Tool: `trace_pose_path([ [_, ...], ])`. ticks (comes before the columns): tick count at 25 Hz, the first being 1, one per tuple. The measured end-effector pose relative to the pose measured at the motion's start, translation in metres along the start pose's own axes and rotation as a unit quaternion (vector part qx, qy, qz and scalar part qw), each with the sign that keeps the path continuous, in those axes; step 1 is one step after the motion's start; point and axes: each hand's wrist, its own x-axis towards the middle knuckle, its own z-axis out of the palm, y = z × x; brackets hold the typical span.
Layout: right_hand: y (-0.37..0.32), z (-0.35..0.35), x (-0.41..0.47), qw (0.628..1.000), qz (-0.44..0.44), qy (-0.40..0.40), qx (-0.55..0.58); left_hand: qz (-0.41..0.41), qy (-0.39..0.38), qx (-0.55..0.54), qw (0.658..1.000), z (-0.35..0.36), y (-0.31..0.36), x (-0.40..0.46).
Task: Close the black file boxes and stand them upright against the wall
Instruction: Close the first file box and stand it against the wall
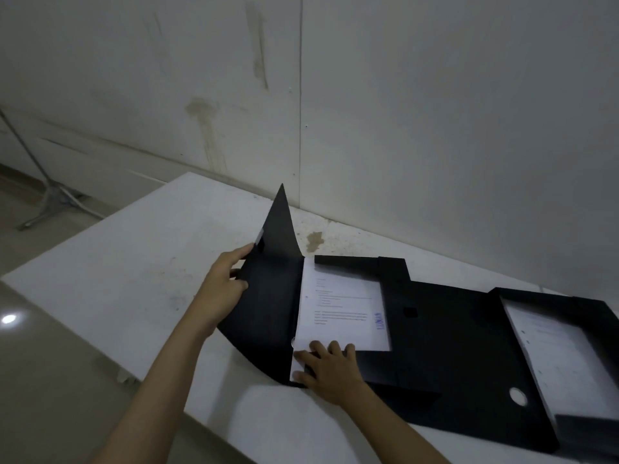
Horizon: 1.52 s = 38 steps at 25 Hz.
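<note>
box (432, 333): black plastic, matt, smooth
paper (341, 316): white, printed, matt
table (144, 262): white, matt, stained, scuffed
wall (435, 112): pale panels, matt, streaked
floor (37, 360): glossy, reflective
stand (50, 192): bare metal

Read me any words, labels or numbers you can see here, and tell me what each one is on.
Blue stamp on the top sheet in the near file box: too blurred to read.
Printed lines on the same sheet: too small to read.
Print on the papers in the far file box: too blurred to read.
No other text shows.
</note>
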Motion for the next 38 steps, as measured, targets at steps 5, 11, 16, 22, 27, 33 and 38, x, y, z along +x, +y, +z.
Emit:
trace_pose_path([
  [5,0.006,-0.017,0.006,0.997,0.068,-0.030,0.013,0.022,-0.042,-0.027,0.999,0.026,0.022,-0.001],
  [11,0.064,-0.044,-0.011,0.886,0.081,0.110,0.443,0.070,-0.168,-0.026,0.983,0.081,0.031,-0.006],
  [16,0.119,-0.091,-0.040,0.708,0.110,0.215,0.664,0.144,-0.198,0.075,0.967,0.142,0.015,-0.005],
  [22,0.160,-0.083,-0.069,0.745,0.152,0.217,0.613,0.142,-0.258,0.297,0.908,0.178,-0.051,-0.010],
  [27,0.163,-0.038,-0.070,0.817,0.185,0.175,0.517,0.097,-0.254,0.421,0.865,0.182,-0.090,-0.018],
  [33,0.153,-0.001,-0.064,0.859,0.203,0.139,0.448,0.114,-0.275,0.498,0.814,0.186,-0.106,-0.015],
  [38,0.150,0.005,-0.062,0.868,0.202,0.143,0.430,0.112,-0.280,0.434,0.849,0.186,-0.111,-0.005],
])
